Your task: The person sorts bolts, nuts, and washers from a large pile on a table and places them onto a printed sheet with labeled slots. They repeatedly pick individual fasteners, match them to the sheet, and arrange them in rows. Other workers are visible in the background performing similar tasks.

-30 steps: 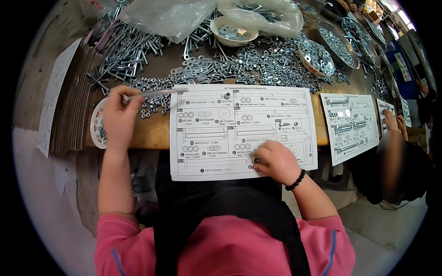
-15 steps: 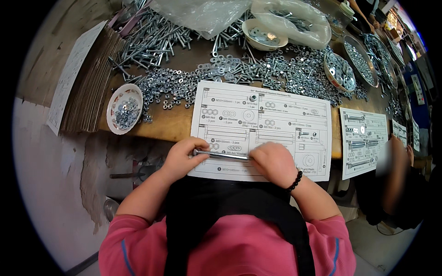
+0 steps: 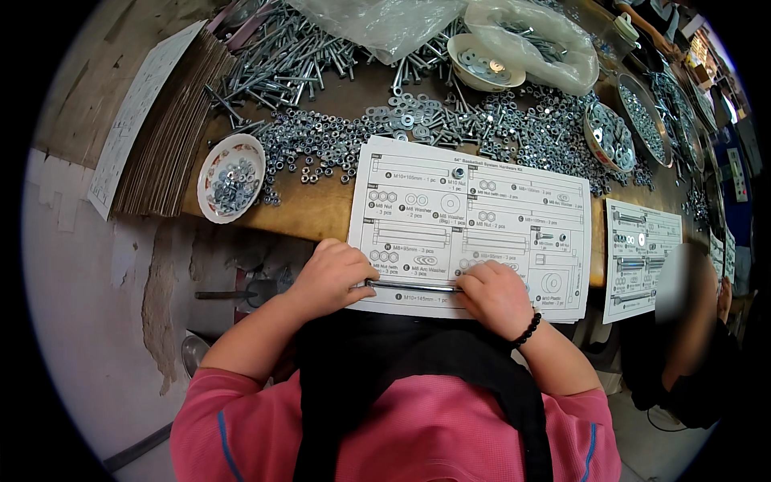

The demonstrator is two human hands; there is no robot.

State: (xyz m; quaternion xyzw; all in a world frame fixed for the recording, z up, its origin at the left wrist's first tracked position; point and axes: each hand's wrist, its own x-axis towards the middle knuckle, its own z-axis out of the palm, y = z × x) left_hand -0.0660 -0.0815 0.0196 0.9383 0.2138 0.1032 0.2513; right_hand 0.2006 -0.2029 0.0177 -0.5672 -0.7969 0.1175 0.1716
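Observation:
A long metal bolt [image 3: 414, 286] lies level across the lower part of a white printed card [image 3: 554, 209] with line drawings of hardware. Its left end is pinched by my left hand [image 3: 333, 271], fingers closed. My right hand [image 3: 496, 299] grips the other end with bent fingers, and the tips hide that end. A black bead bracelet circles my right wrist. Near the card's top edge sits a single nut [image 3: 458, 173]. Both hands rest at the card's near edge, over my black apron.
Beyond the card spread loose nuts [image 3: 321, 132] and a heap of bolts [image 3: 297, 60]. Bowls of washers stand left [image 3: 231, 178], far [image 3: 484, 63] and right [image 3: 610, 136]. A card stack [image 3: 165, 120] leans at left. Another person's blurred arm [image 3: 692, 321] is beside a second card [image 3: 638, 257].
The bolt has come down slightly toward the card's near edge, lying more level. My left fingers have closed further over its end. The whole view has shifted a little.

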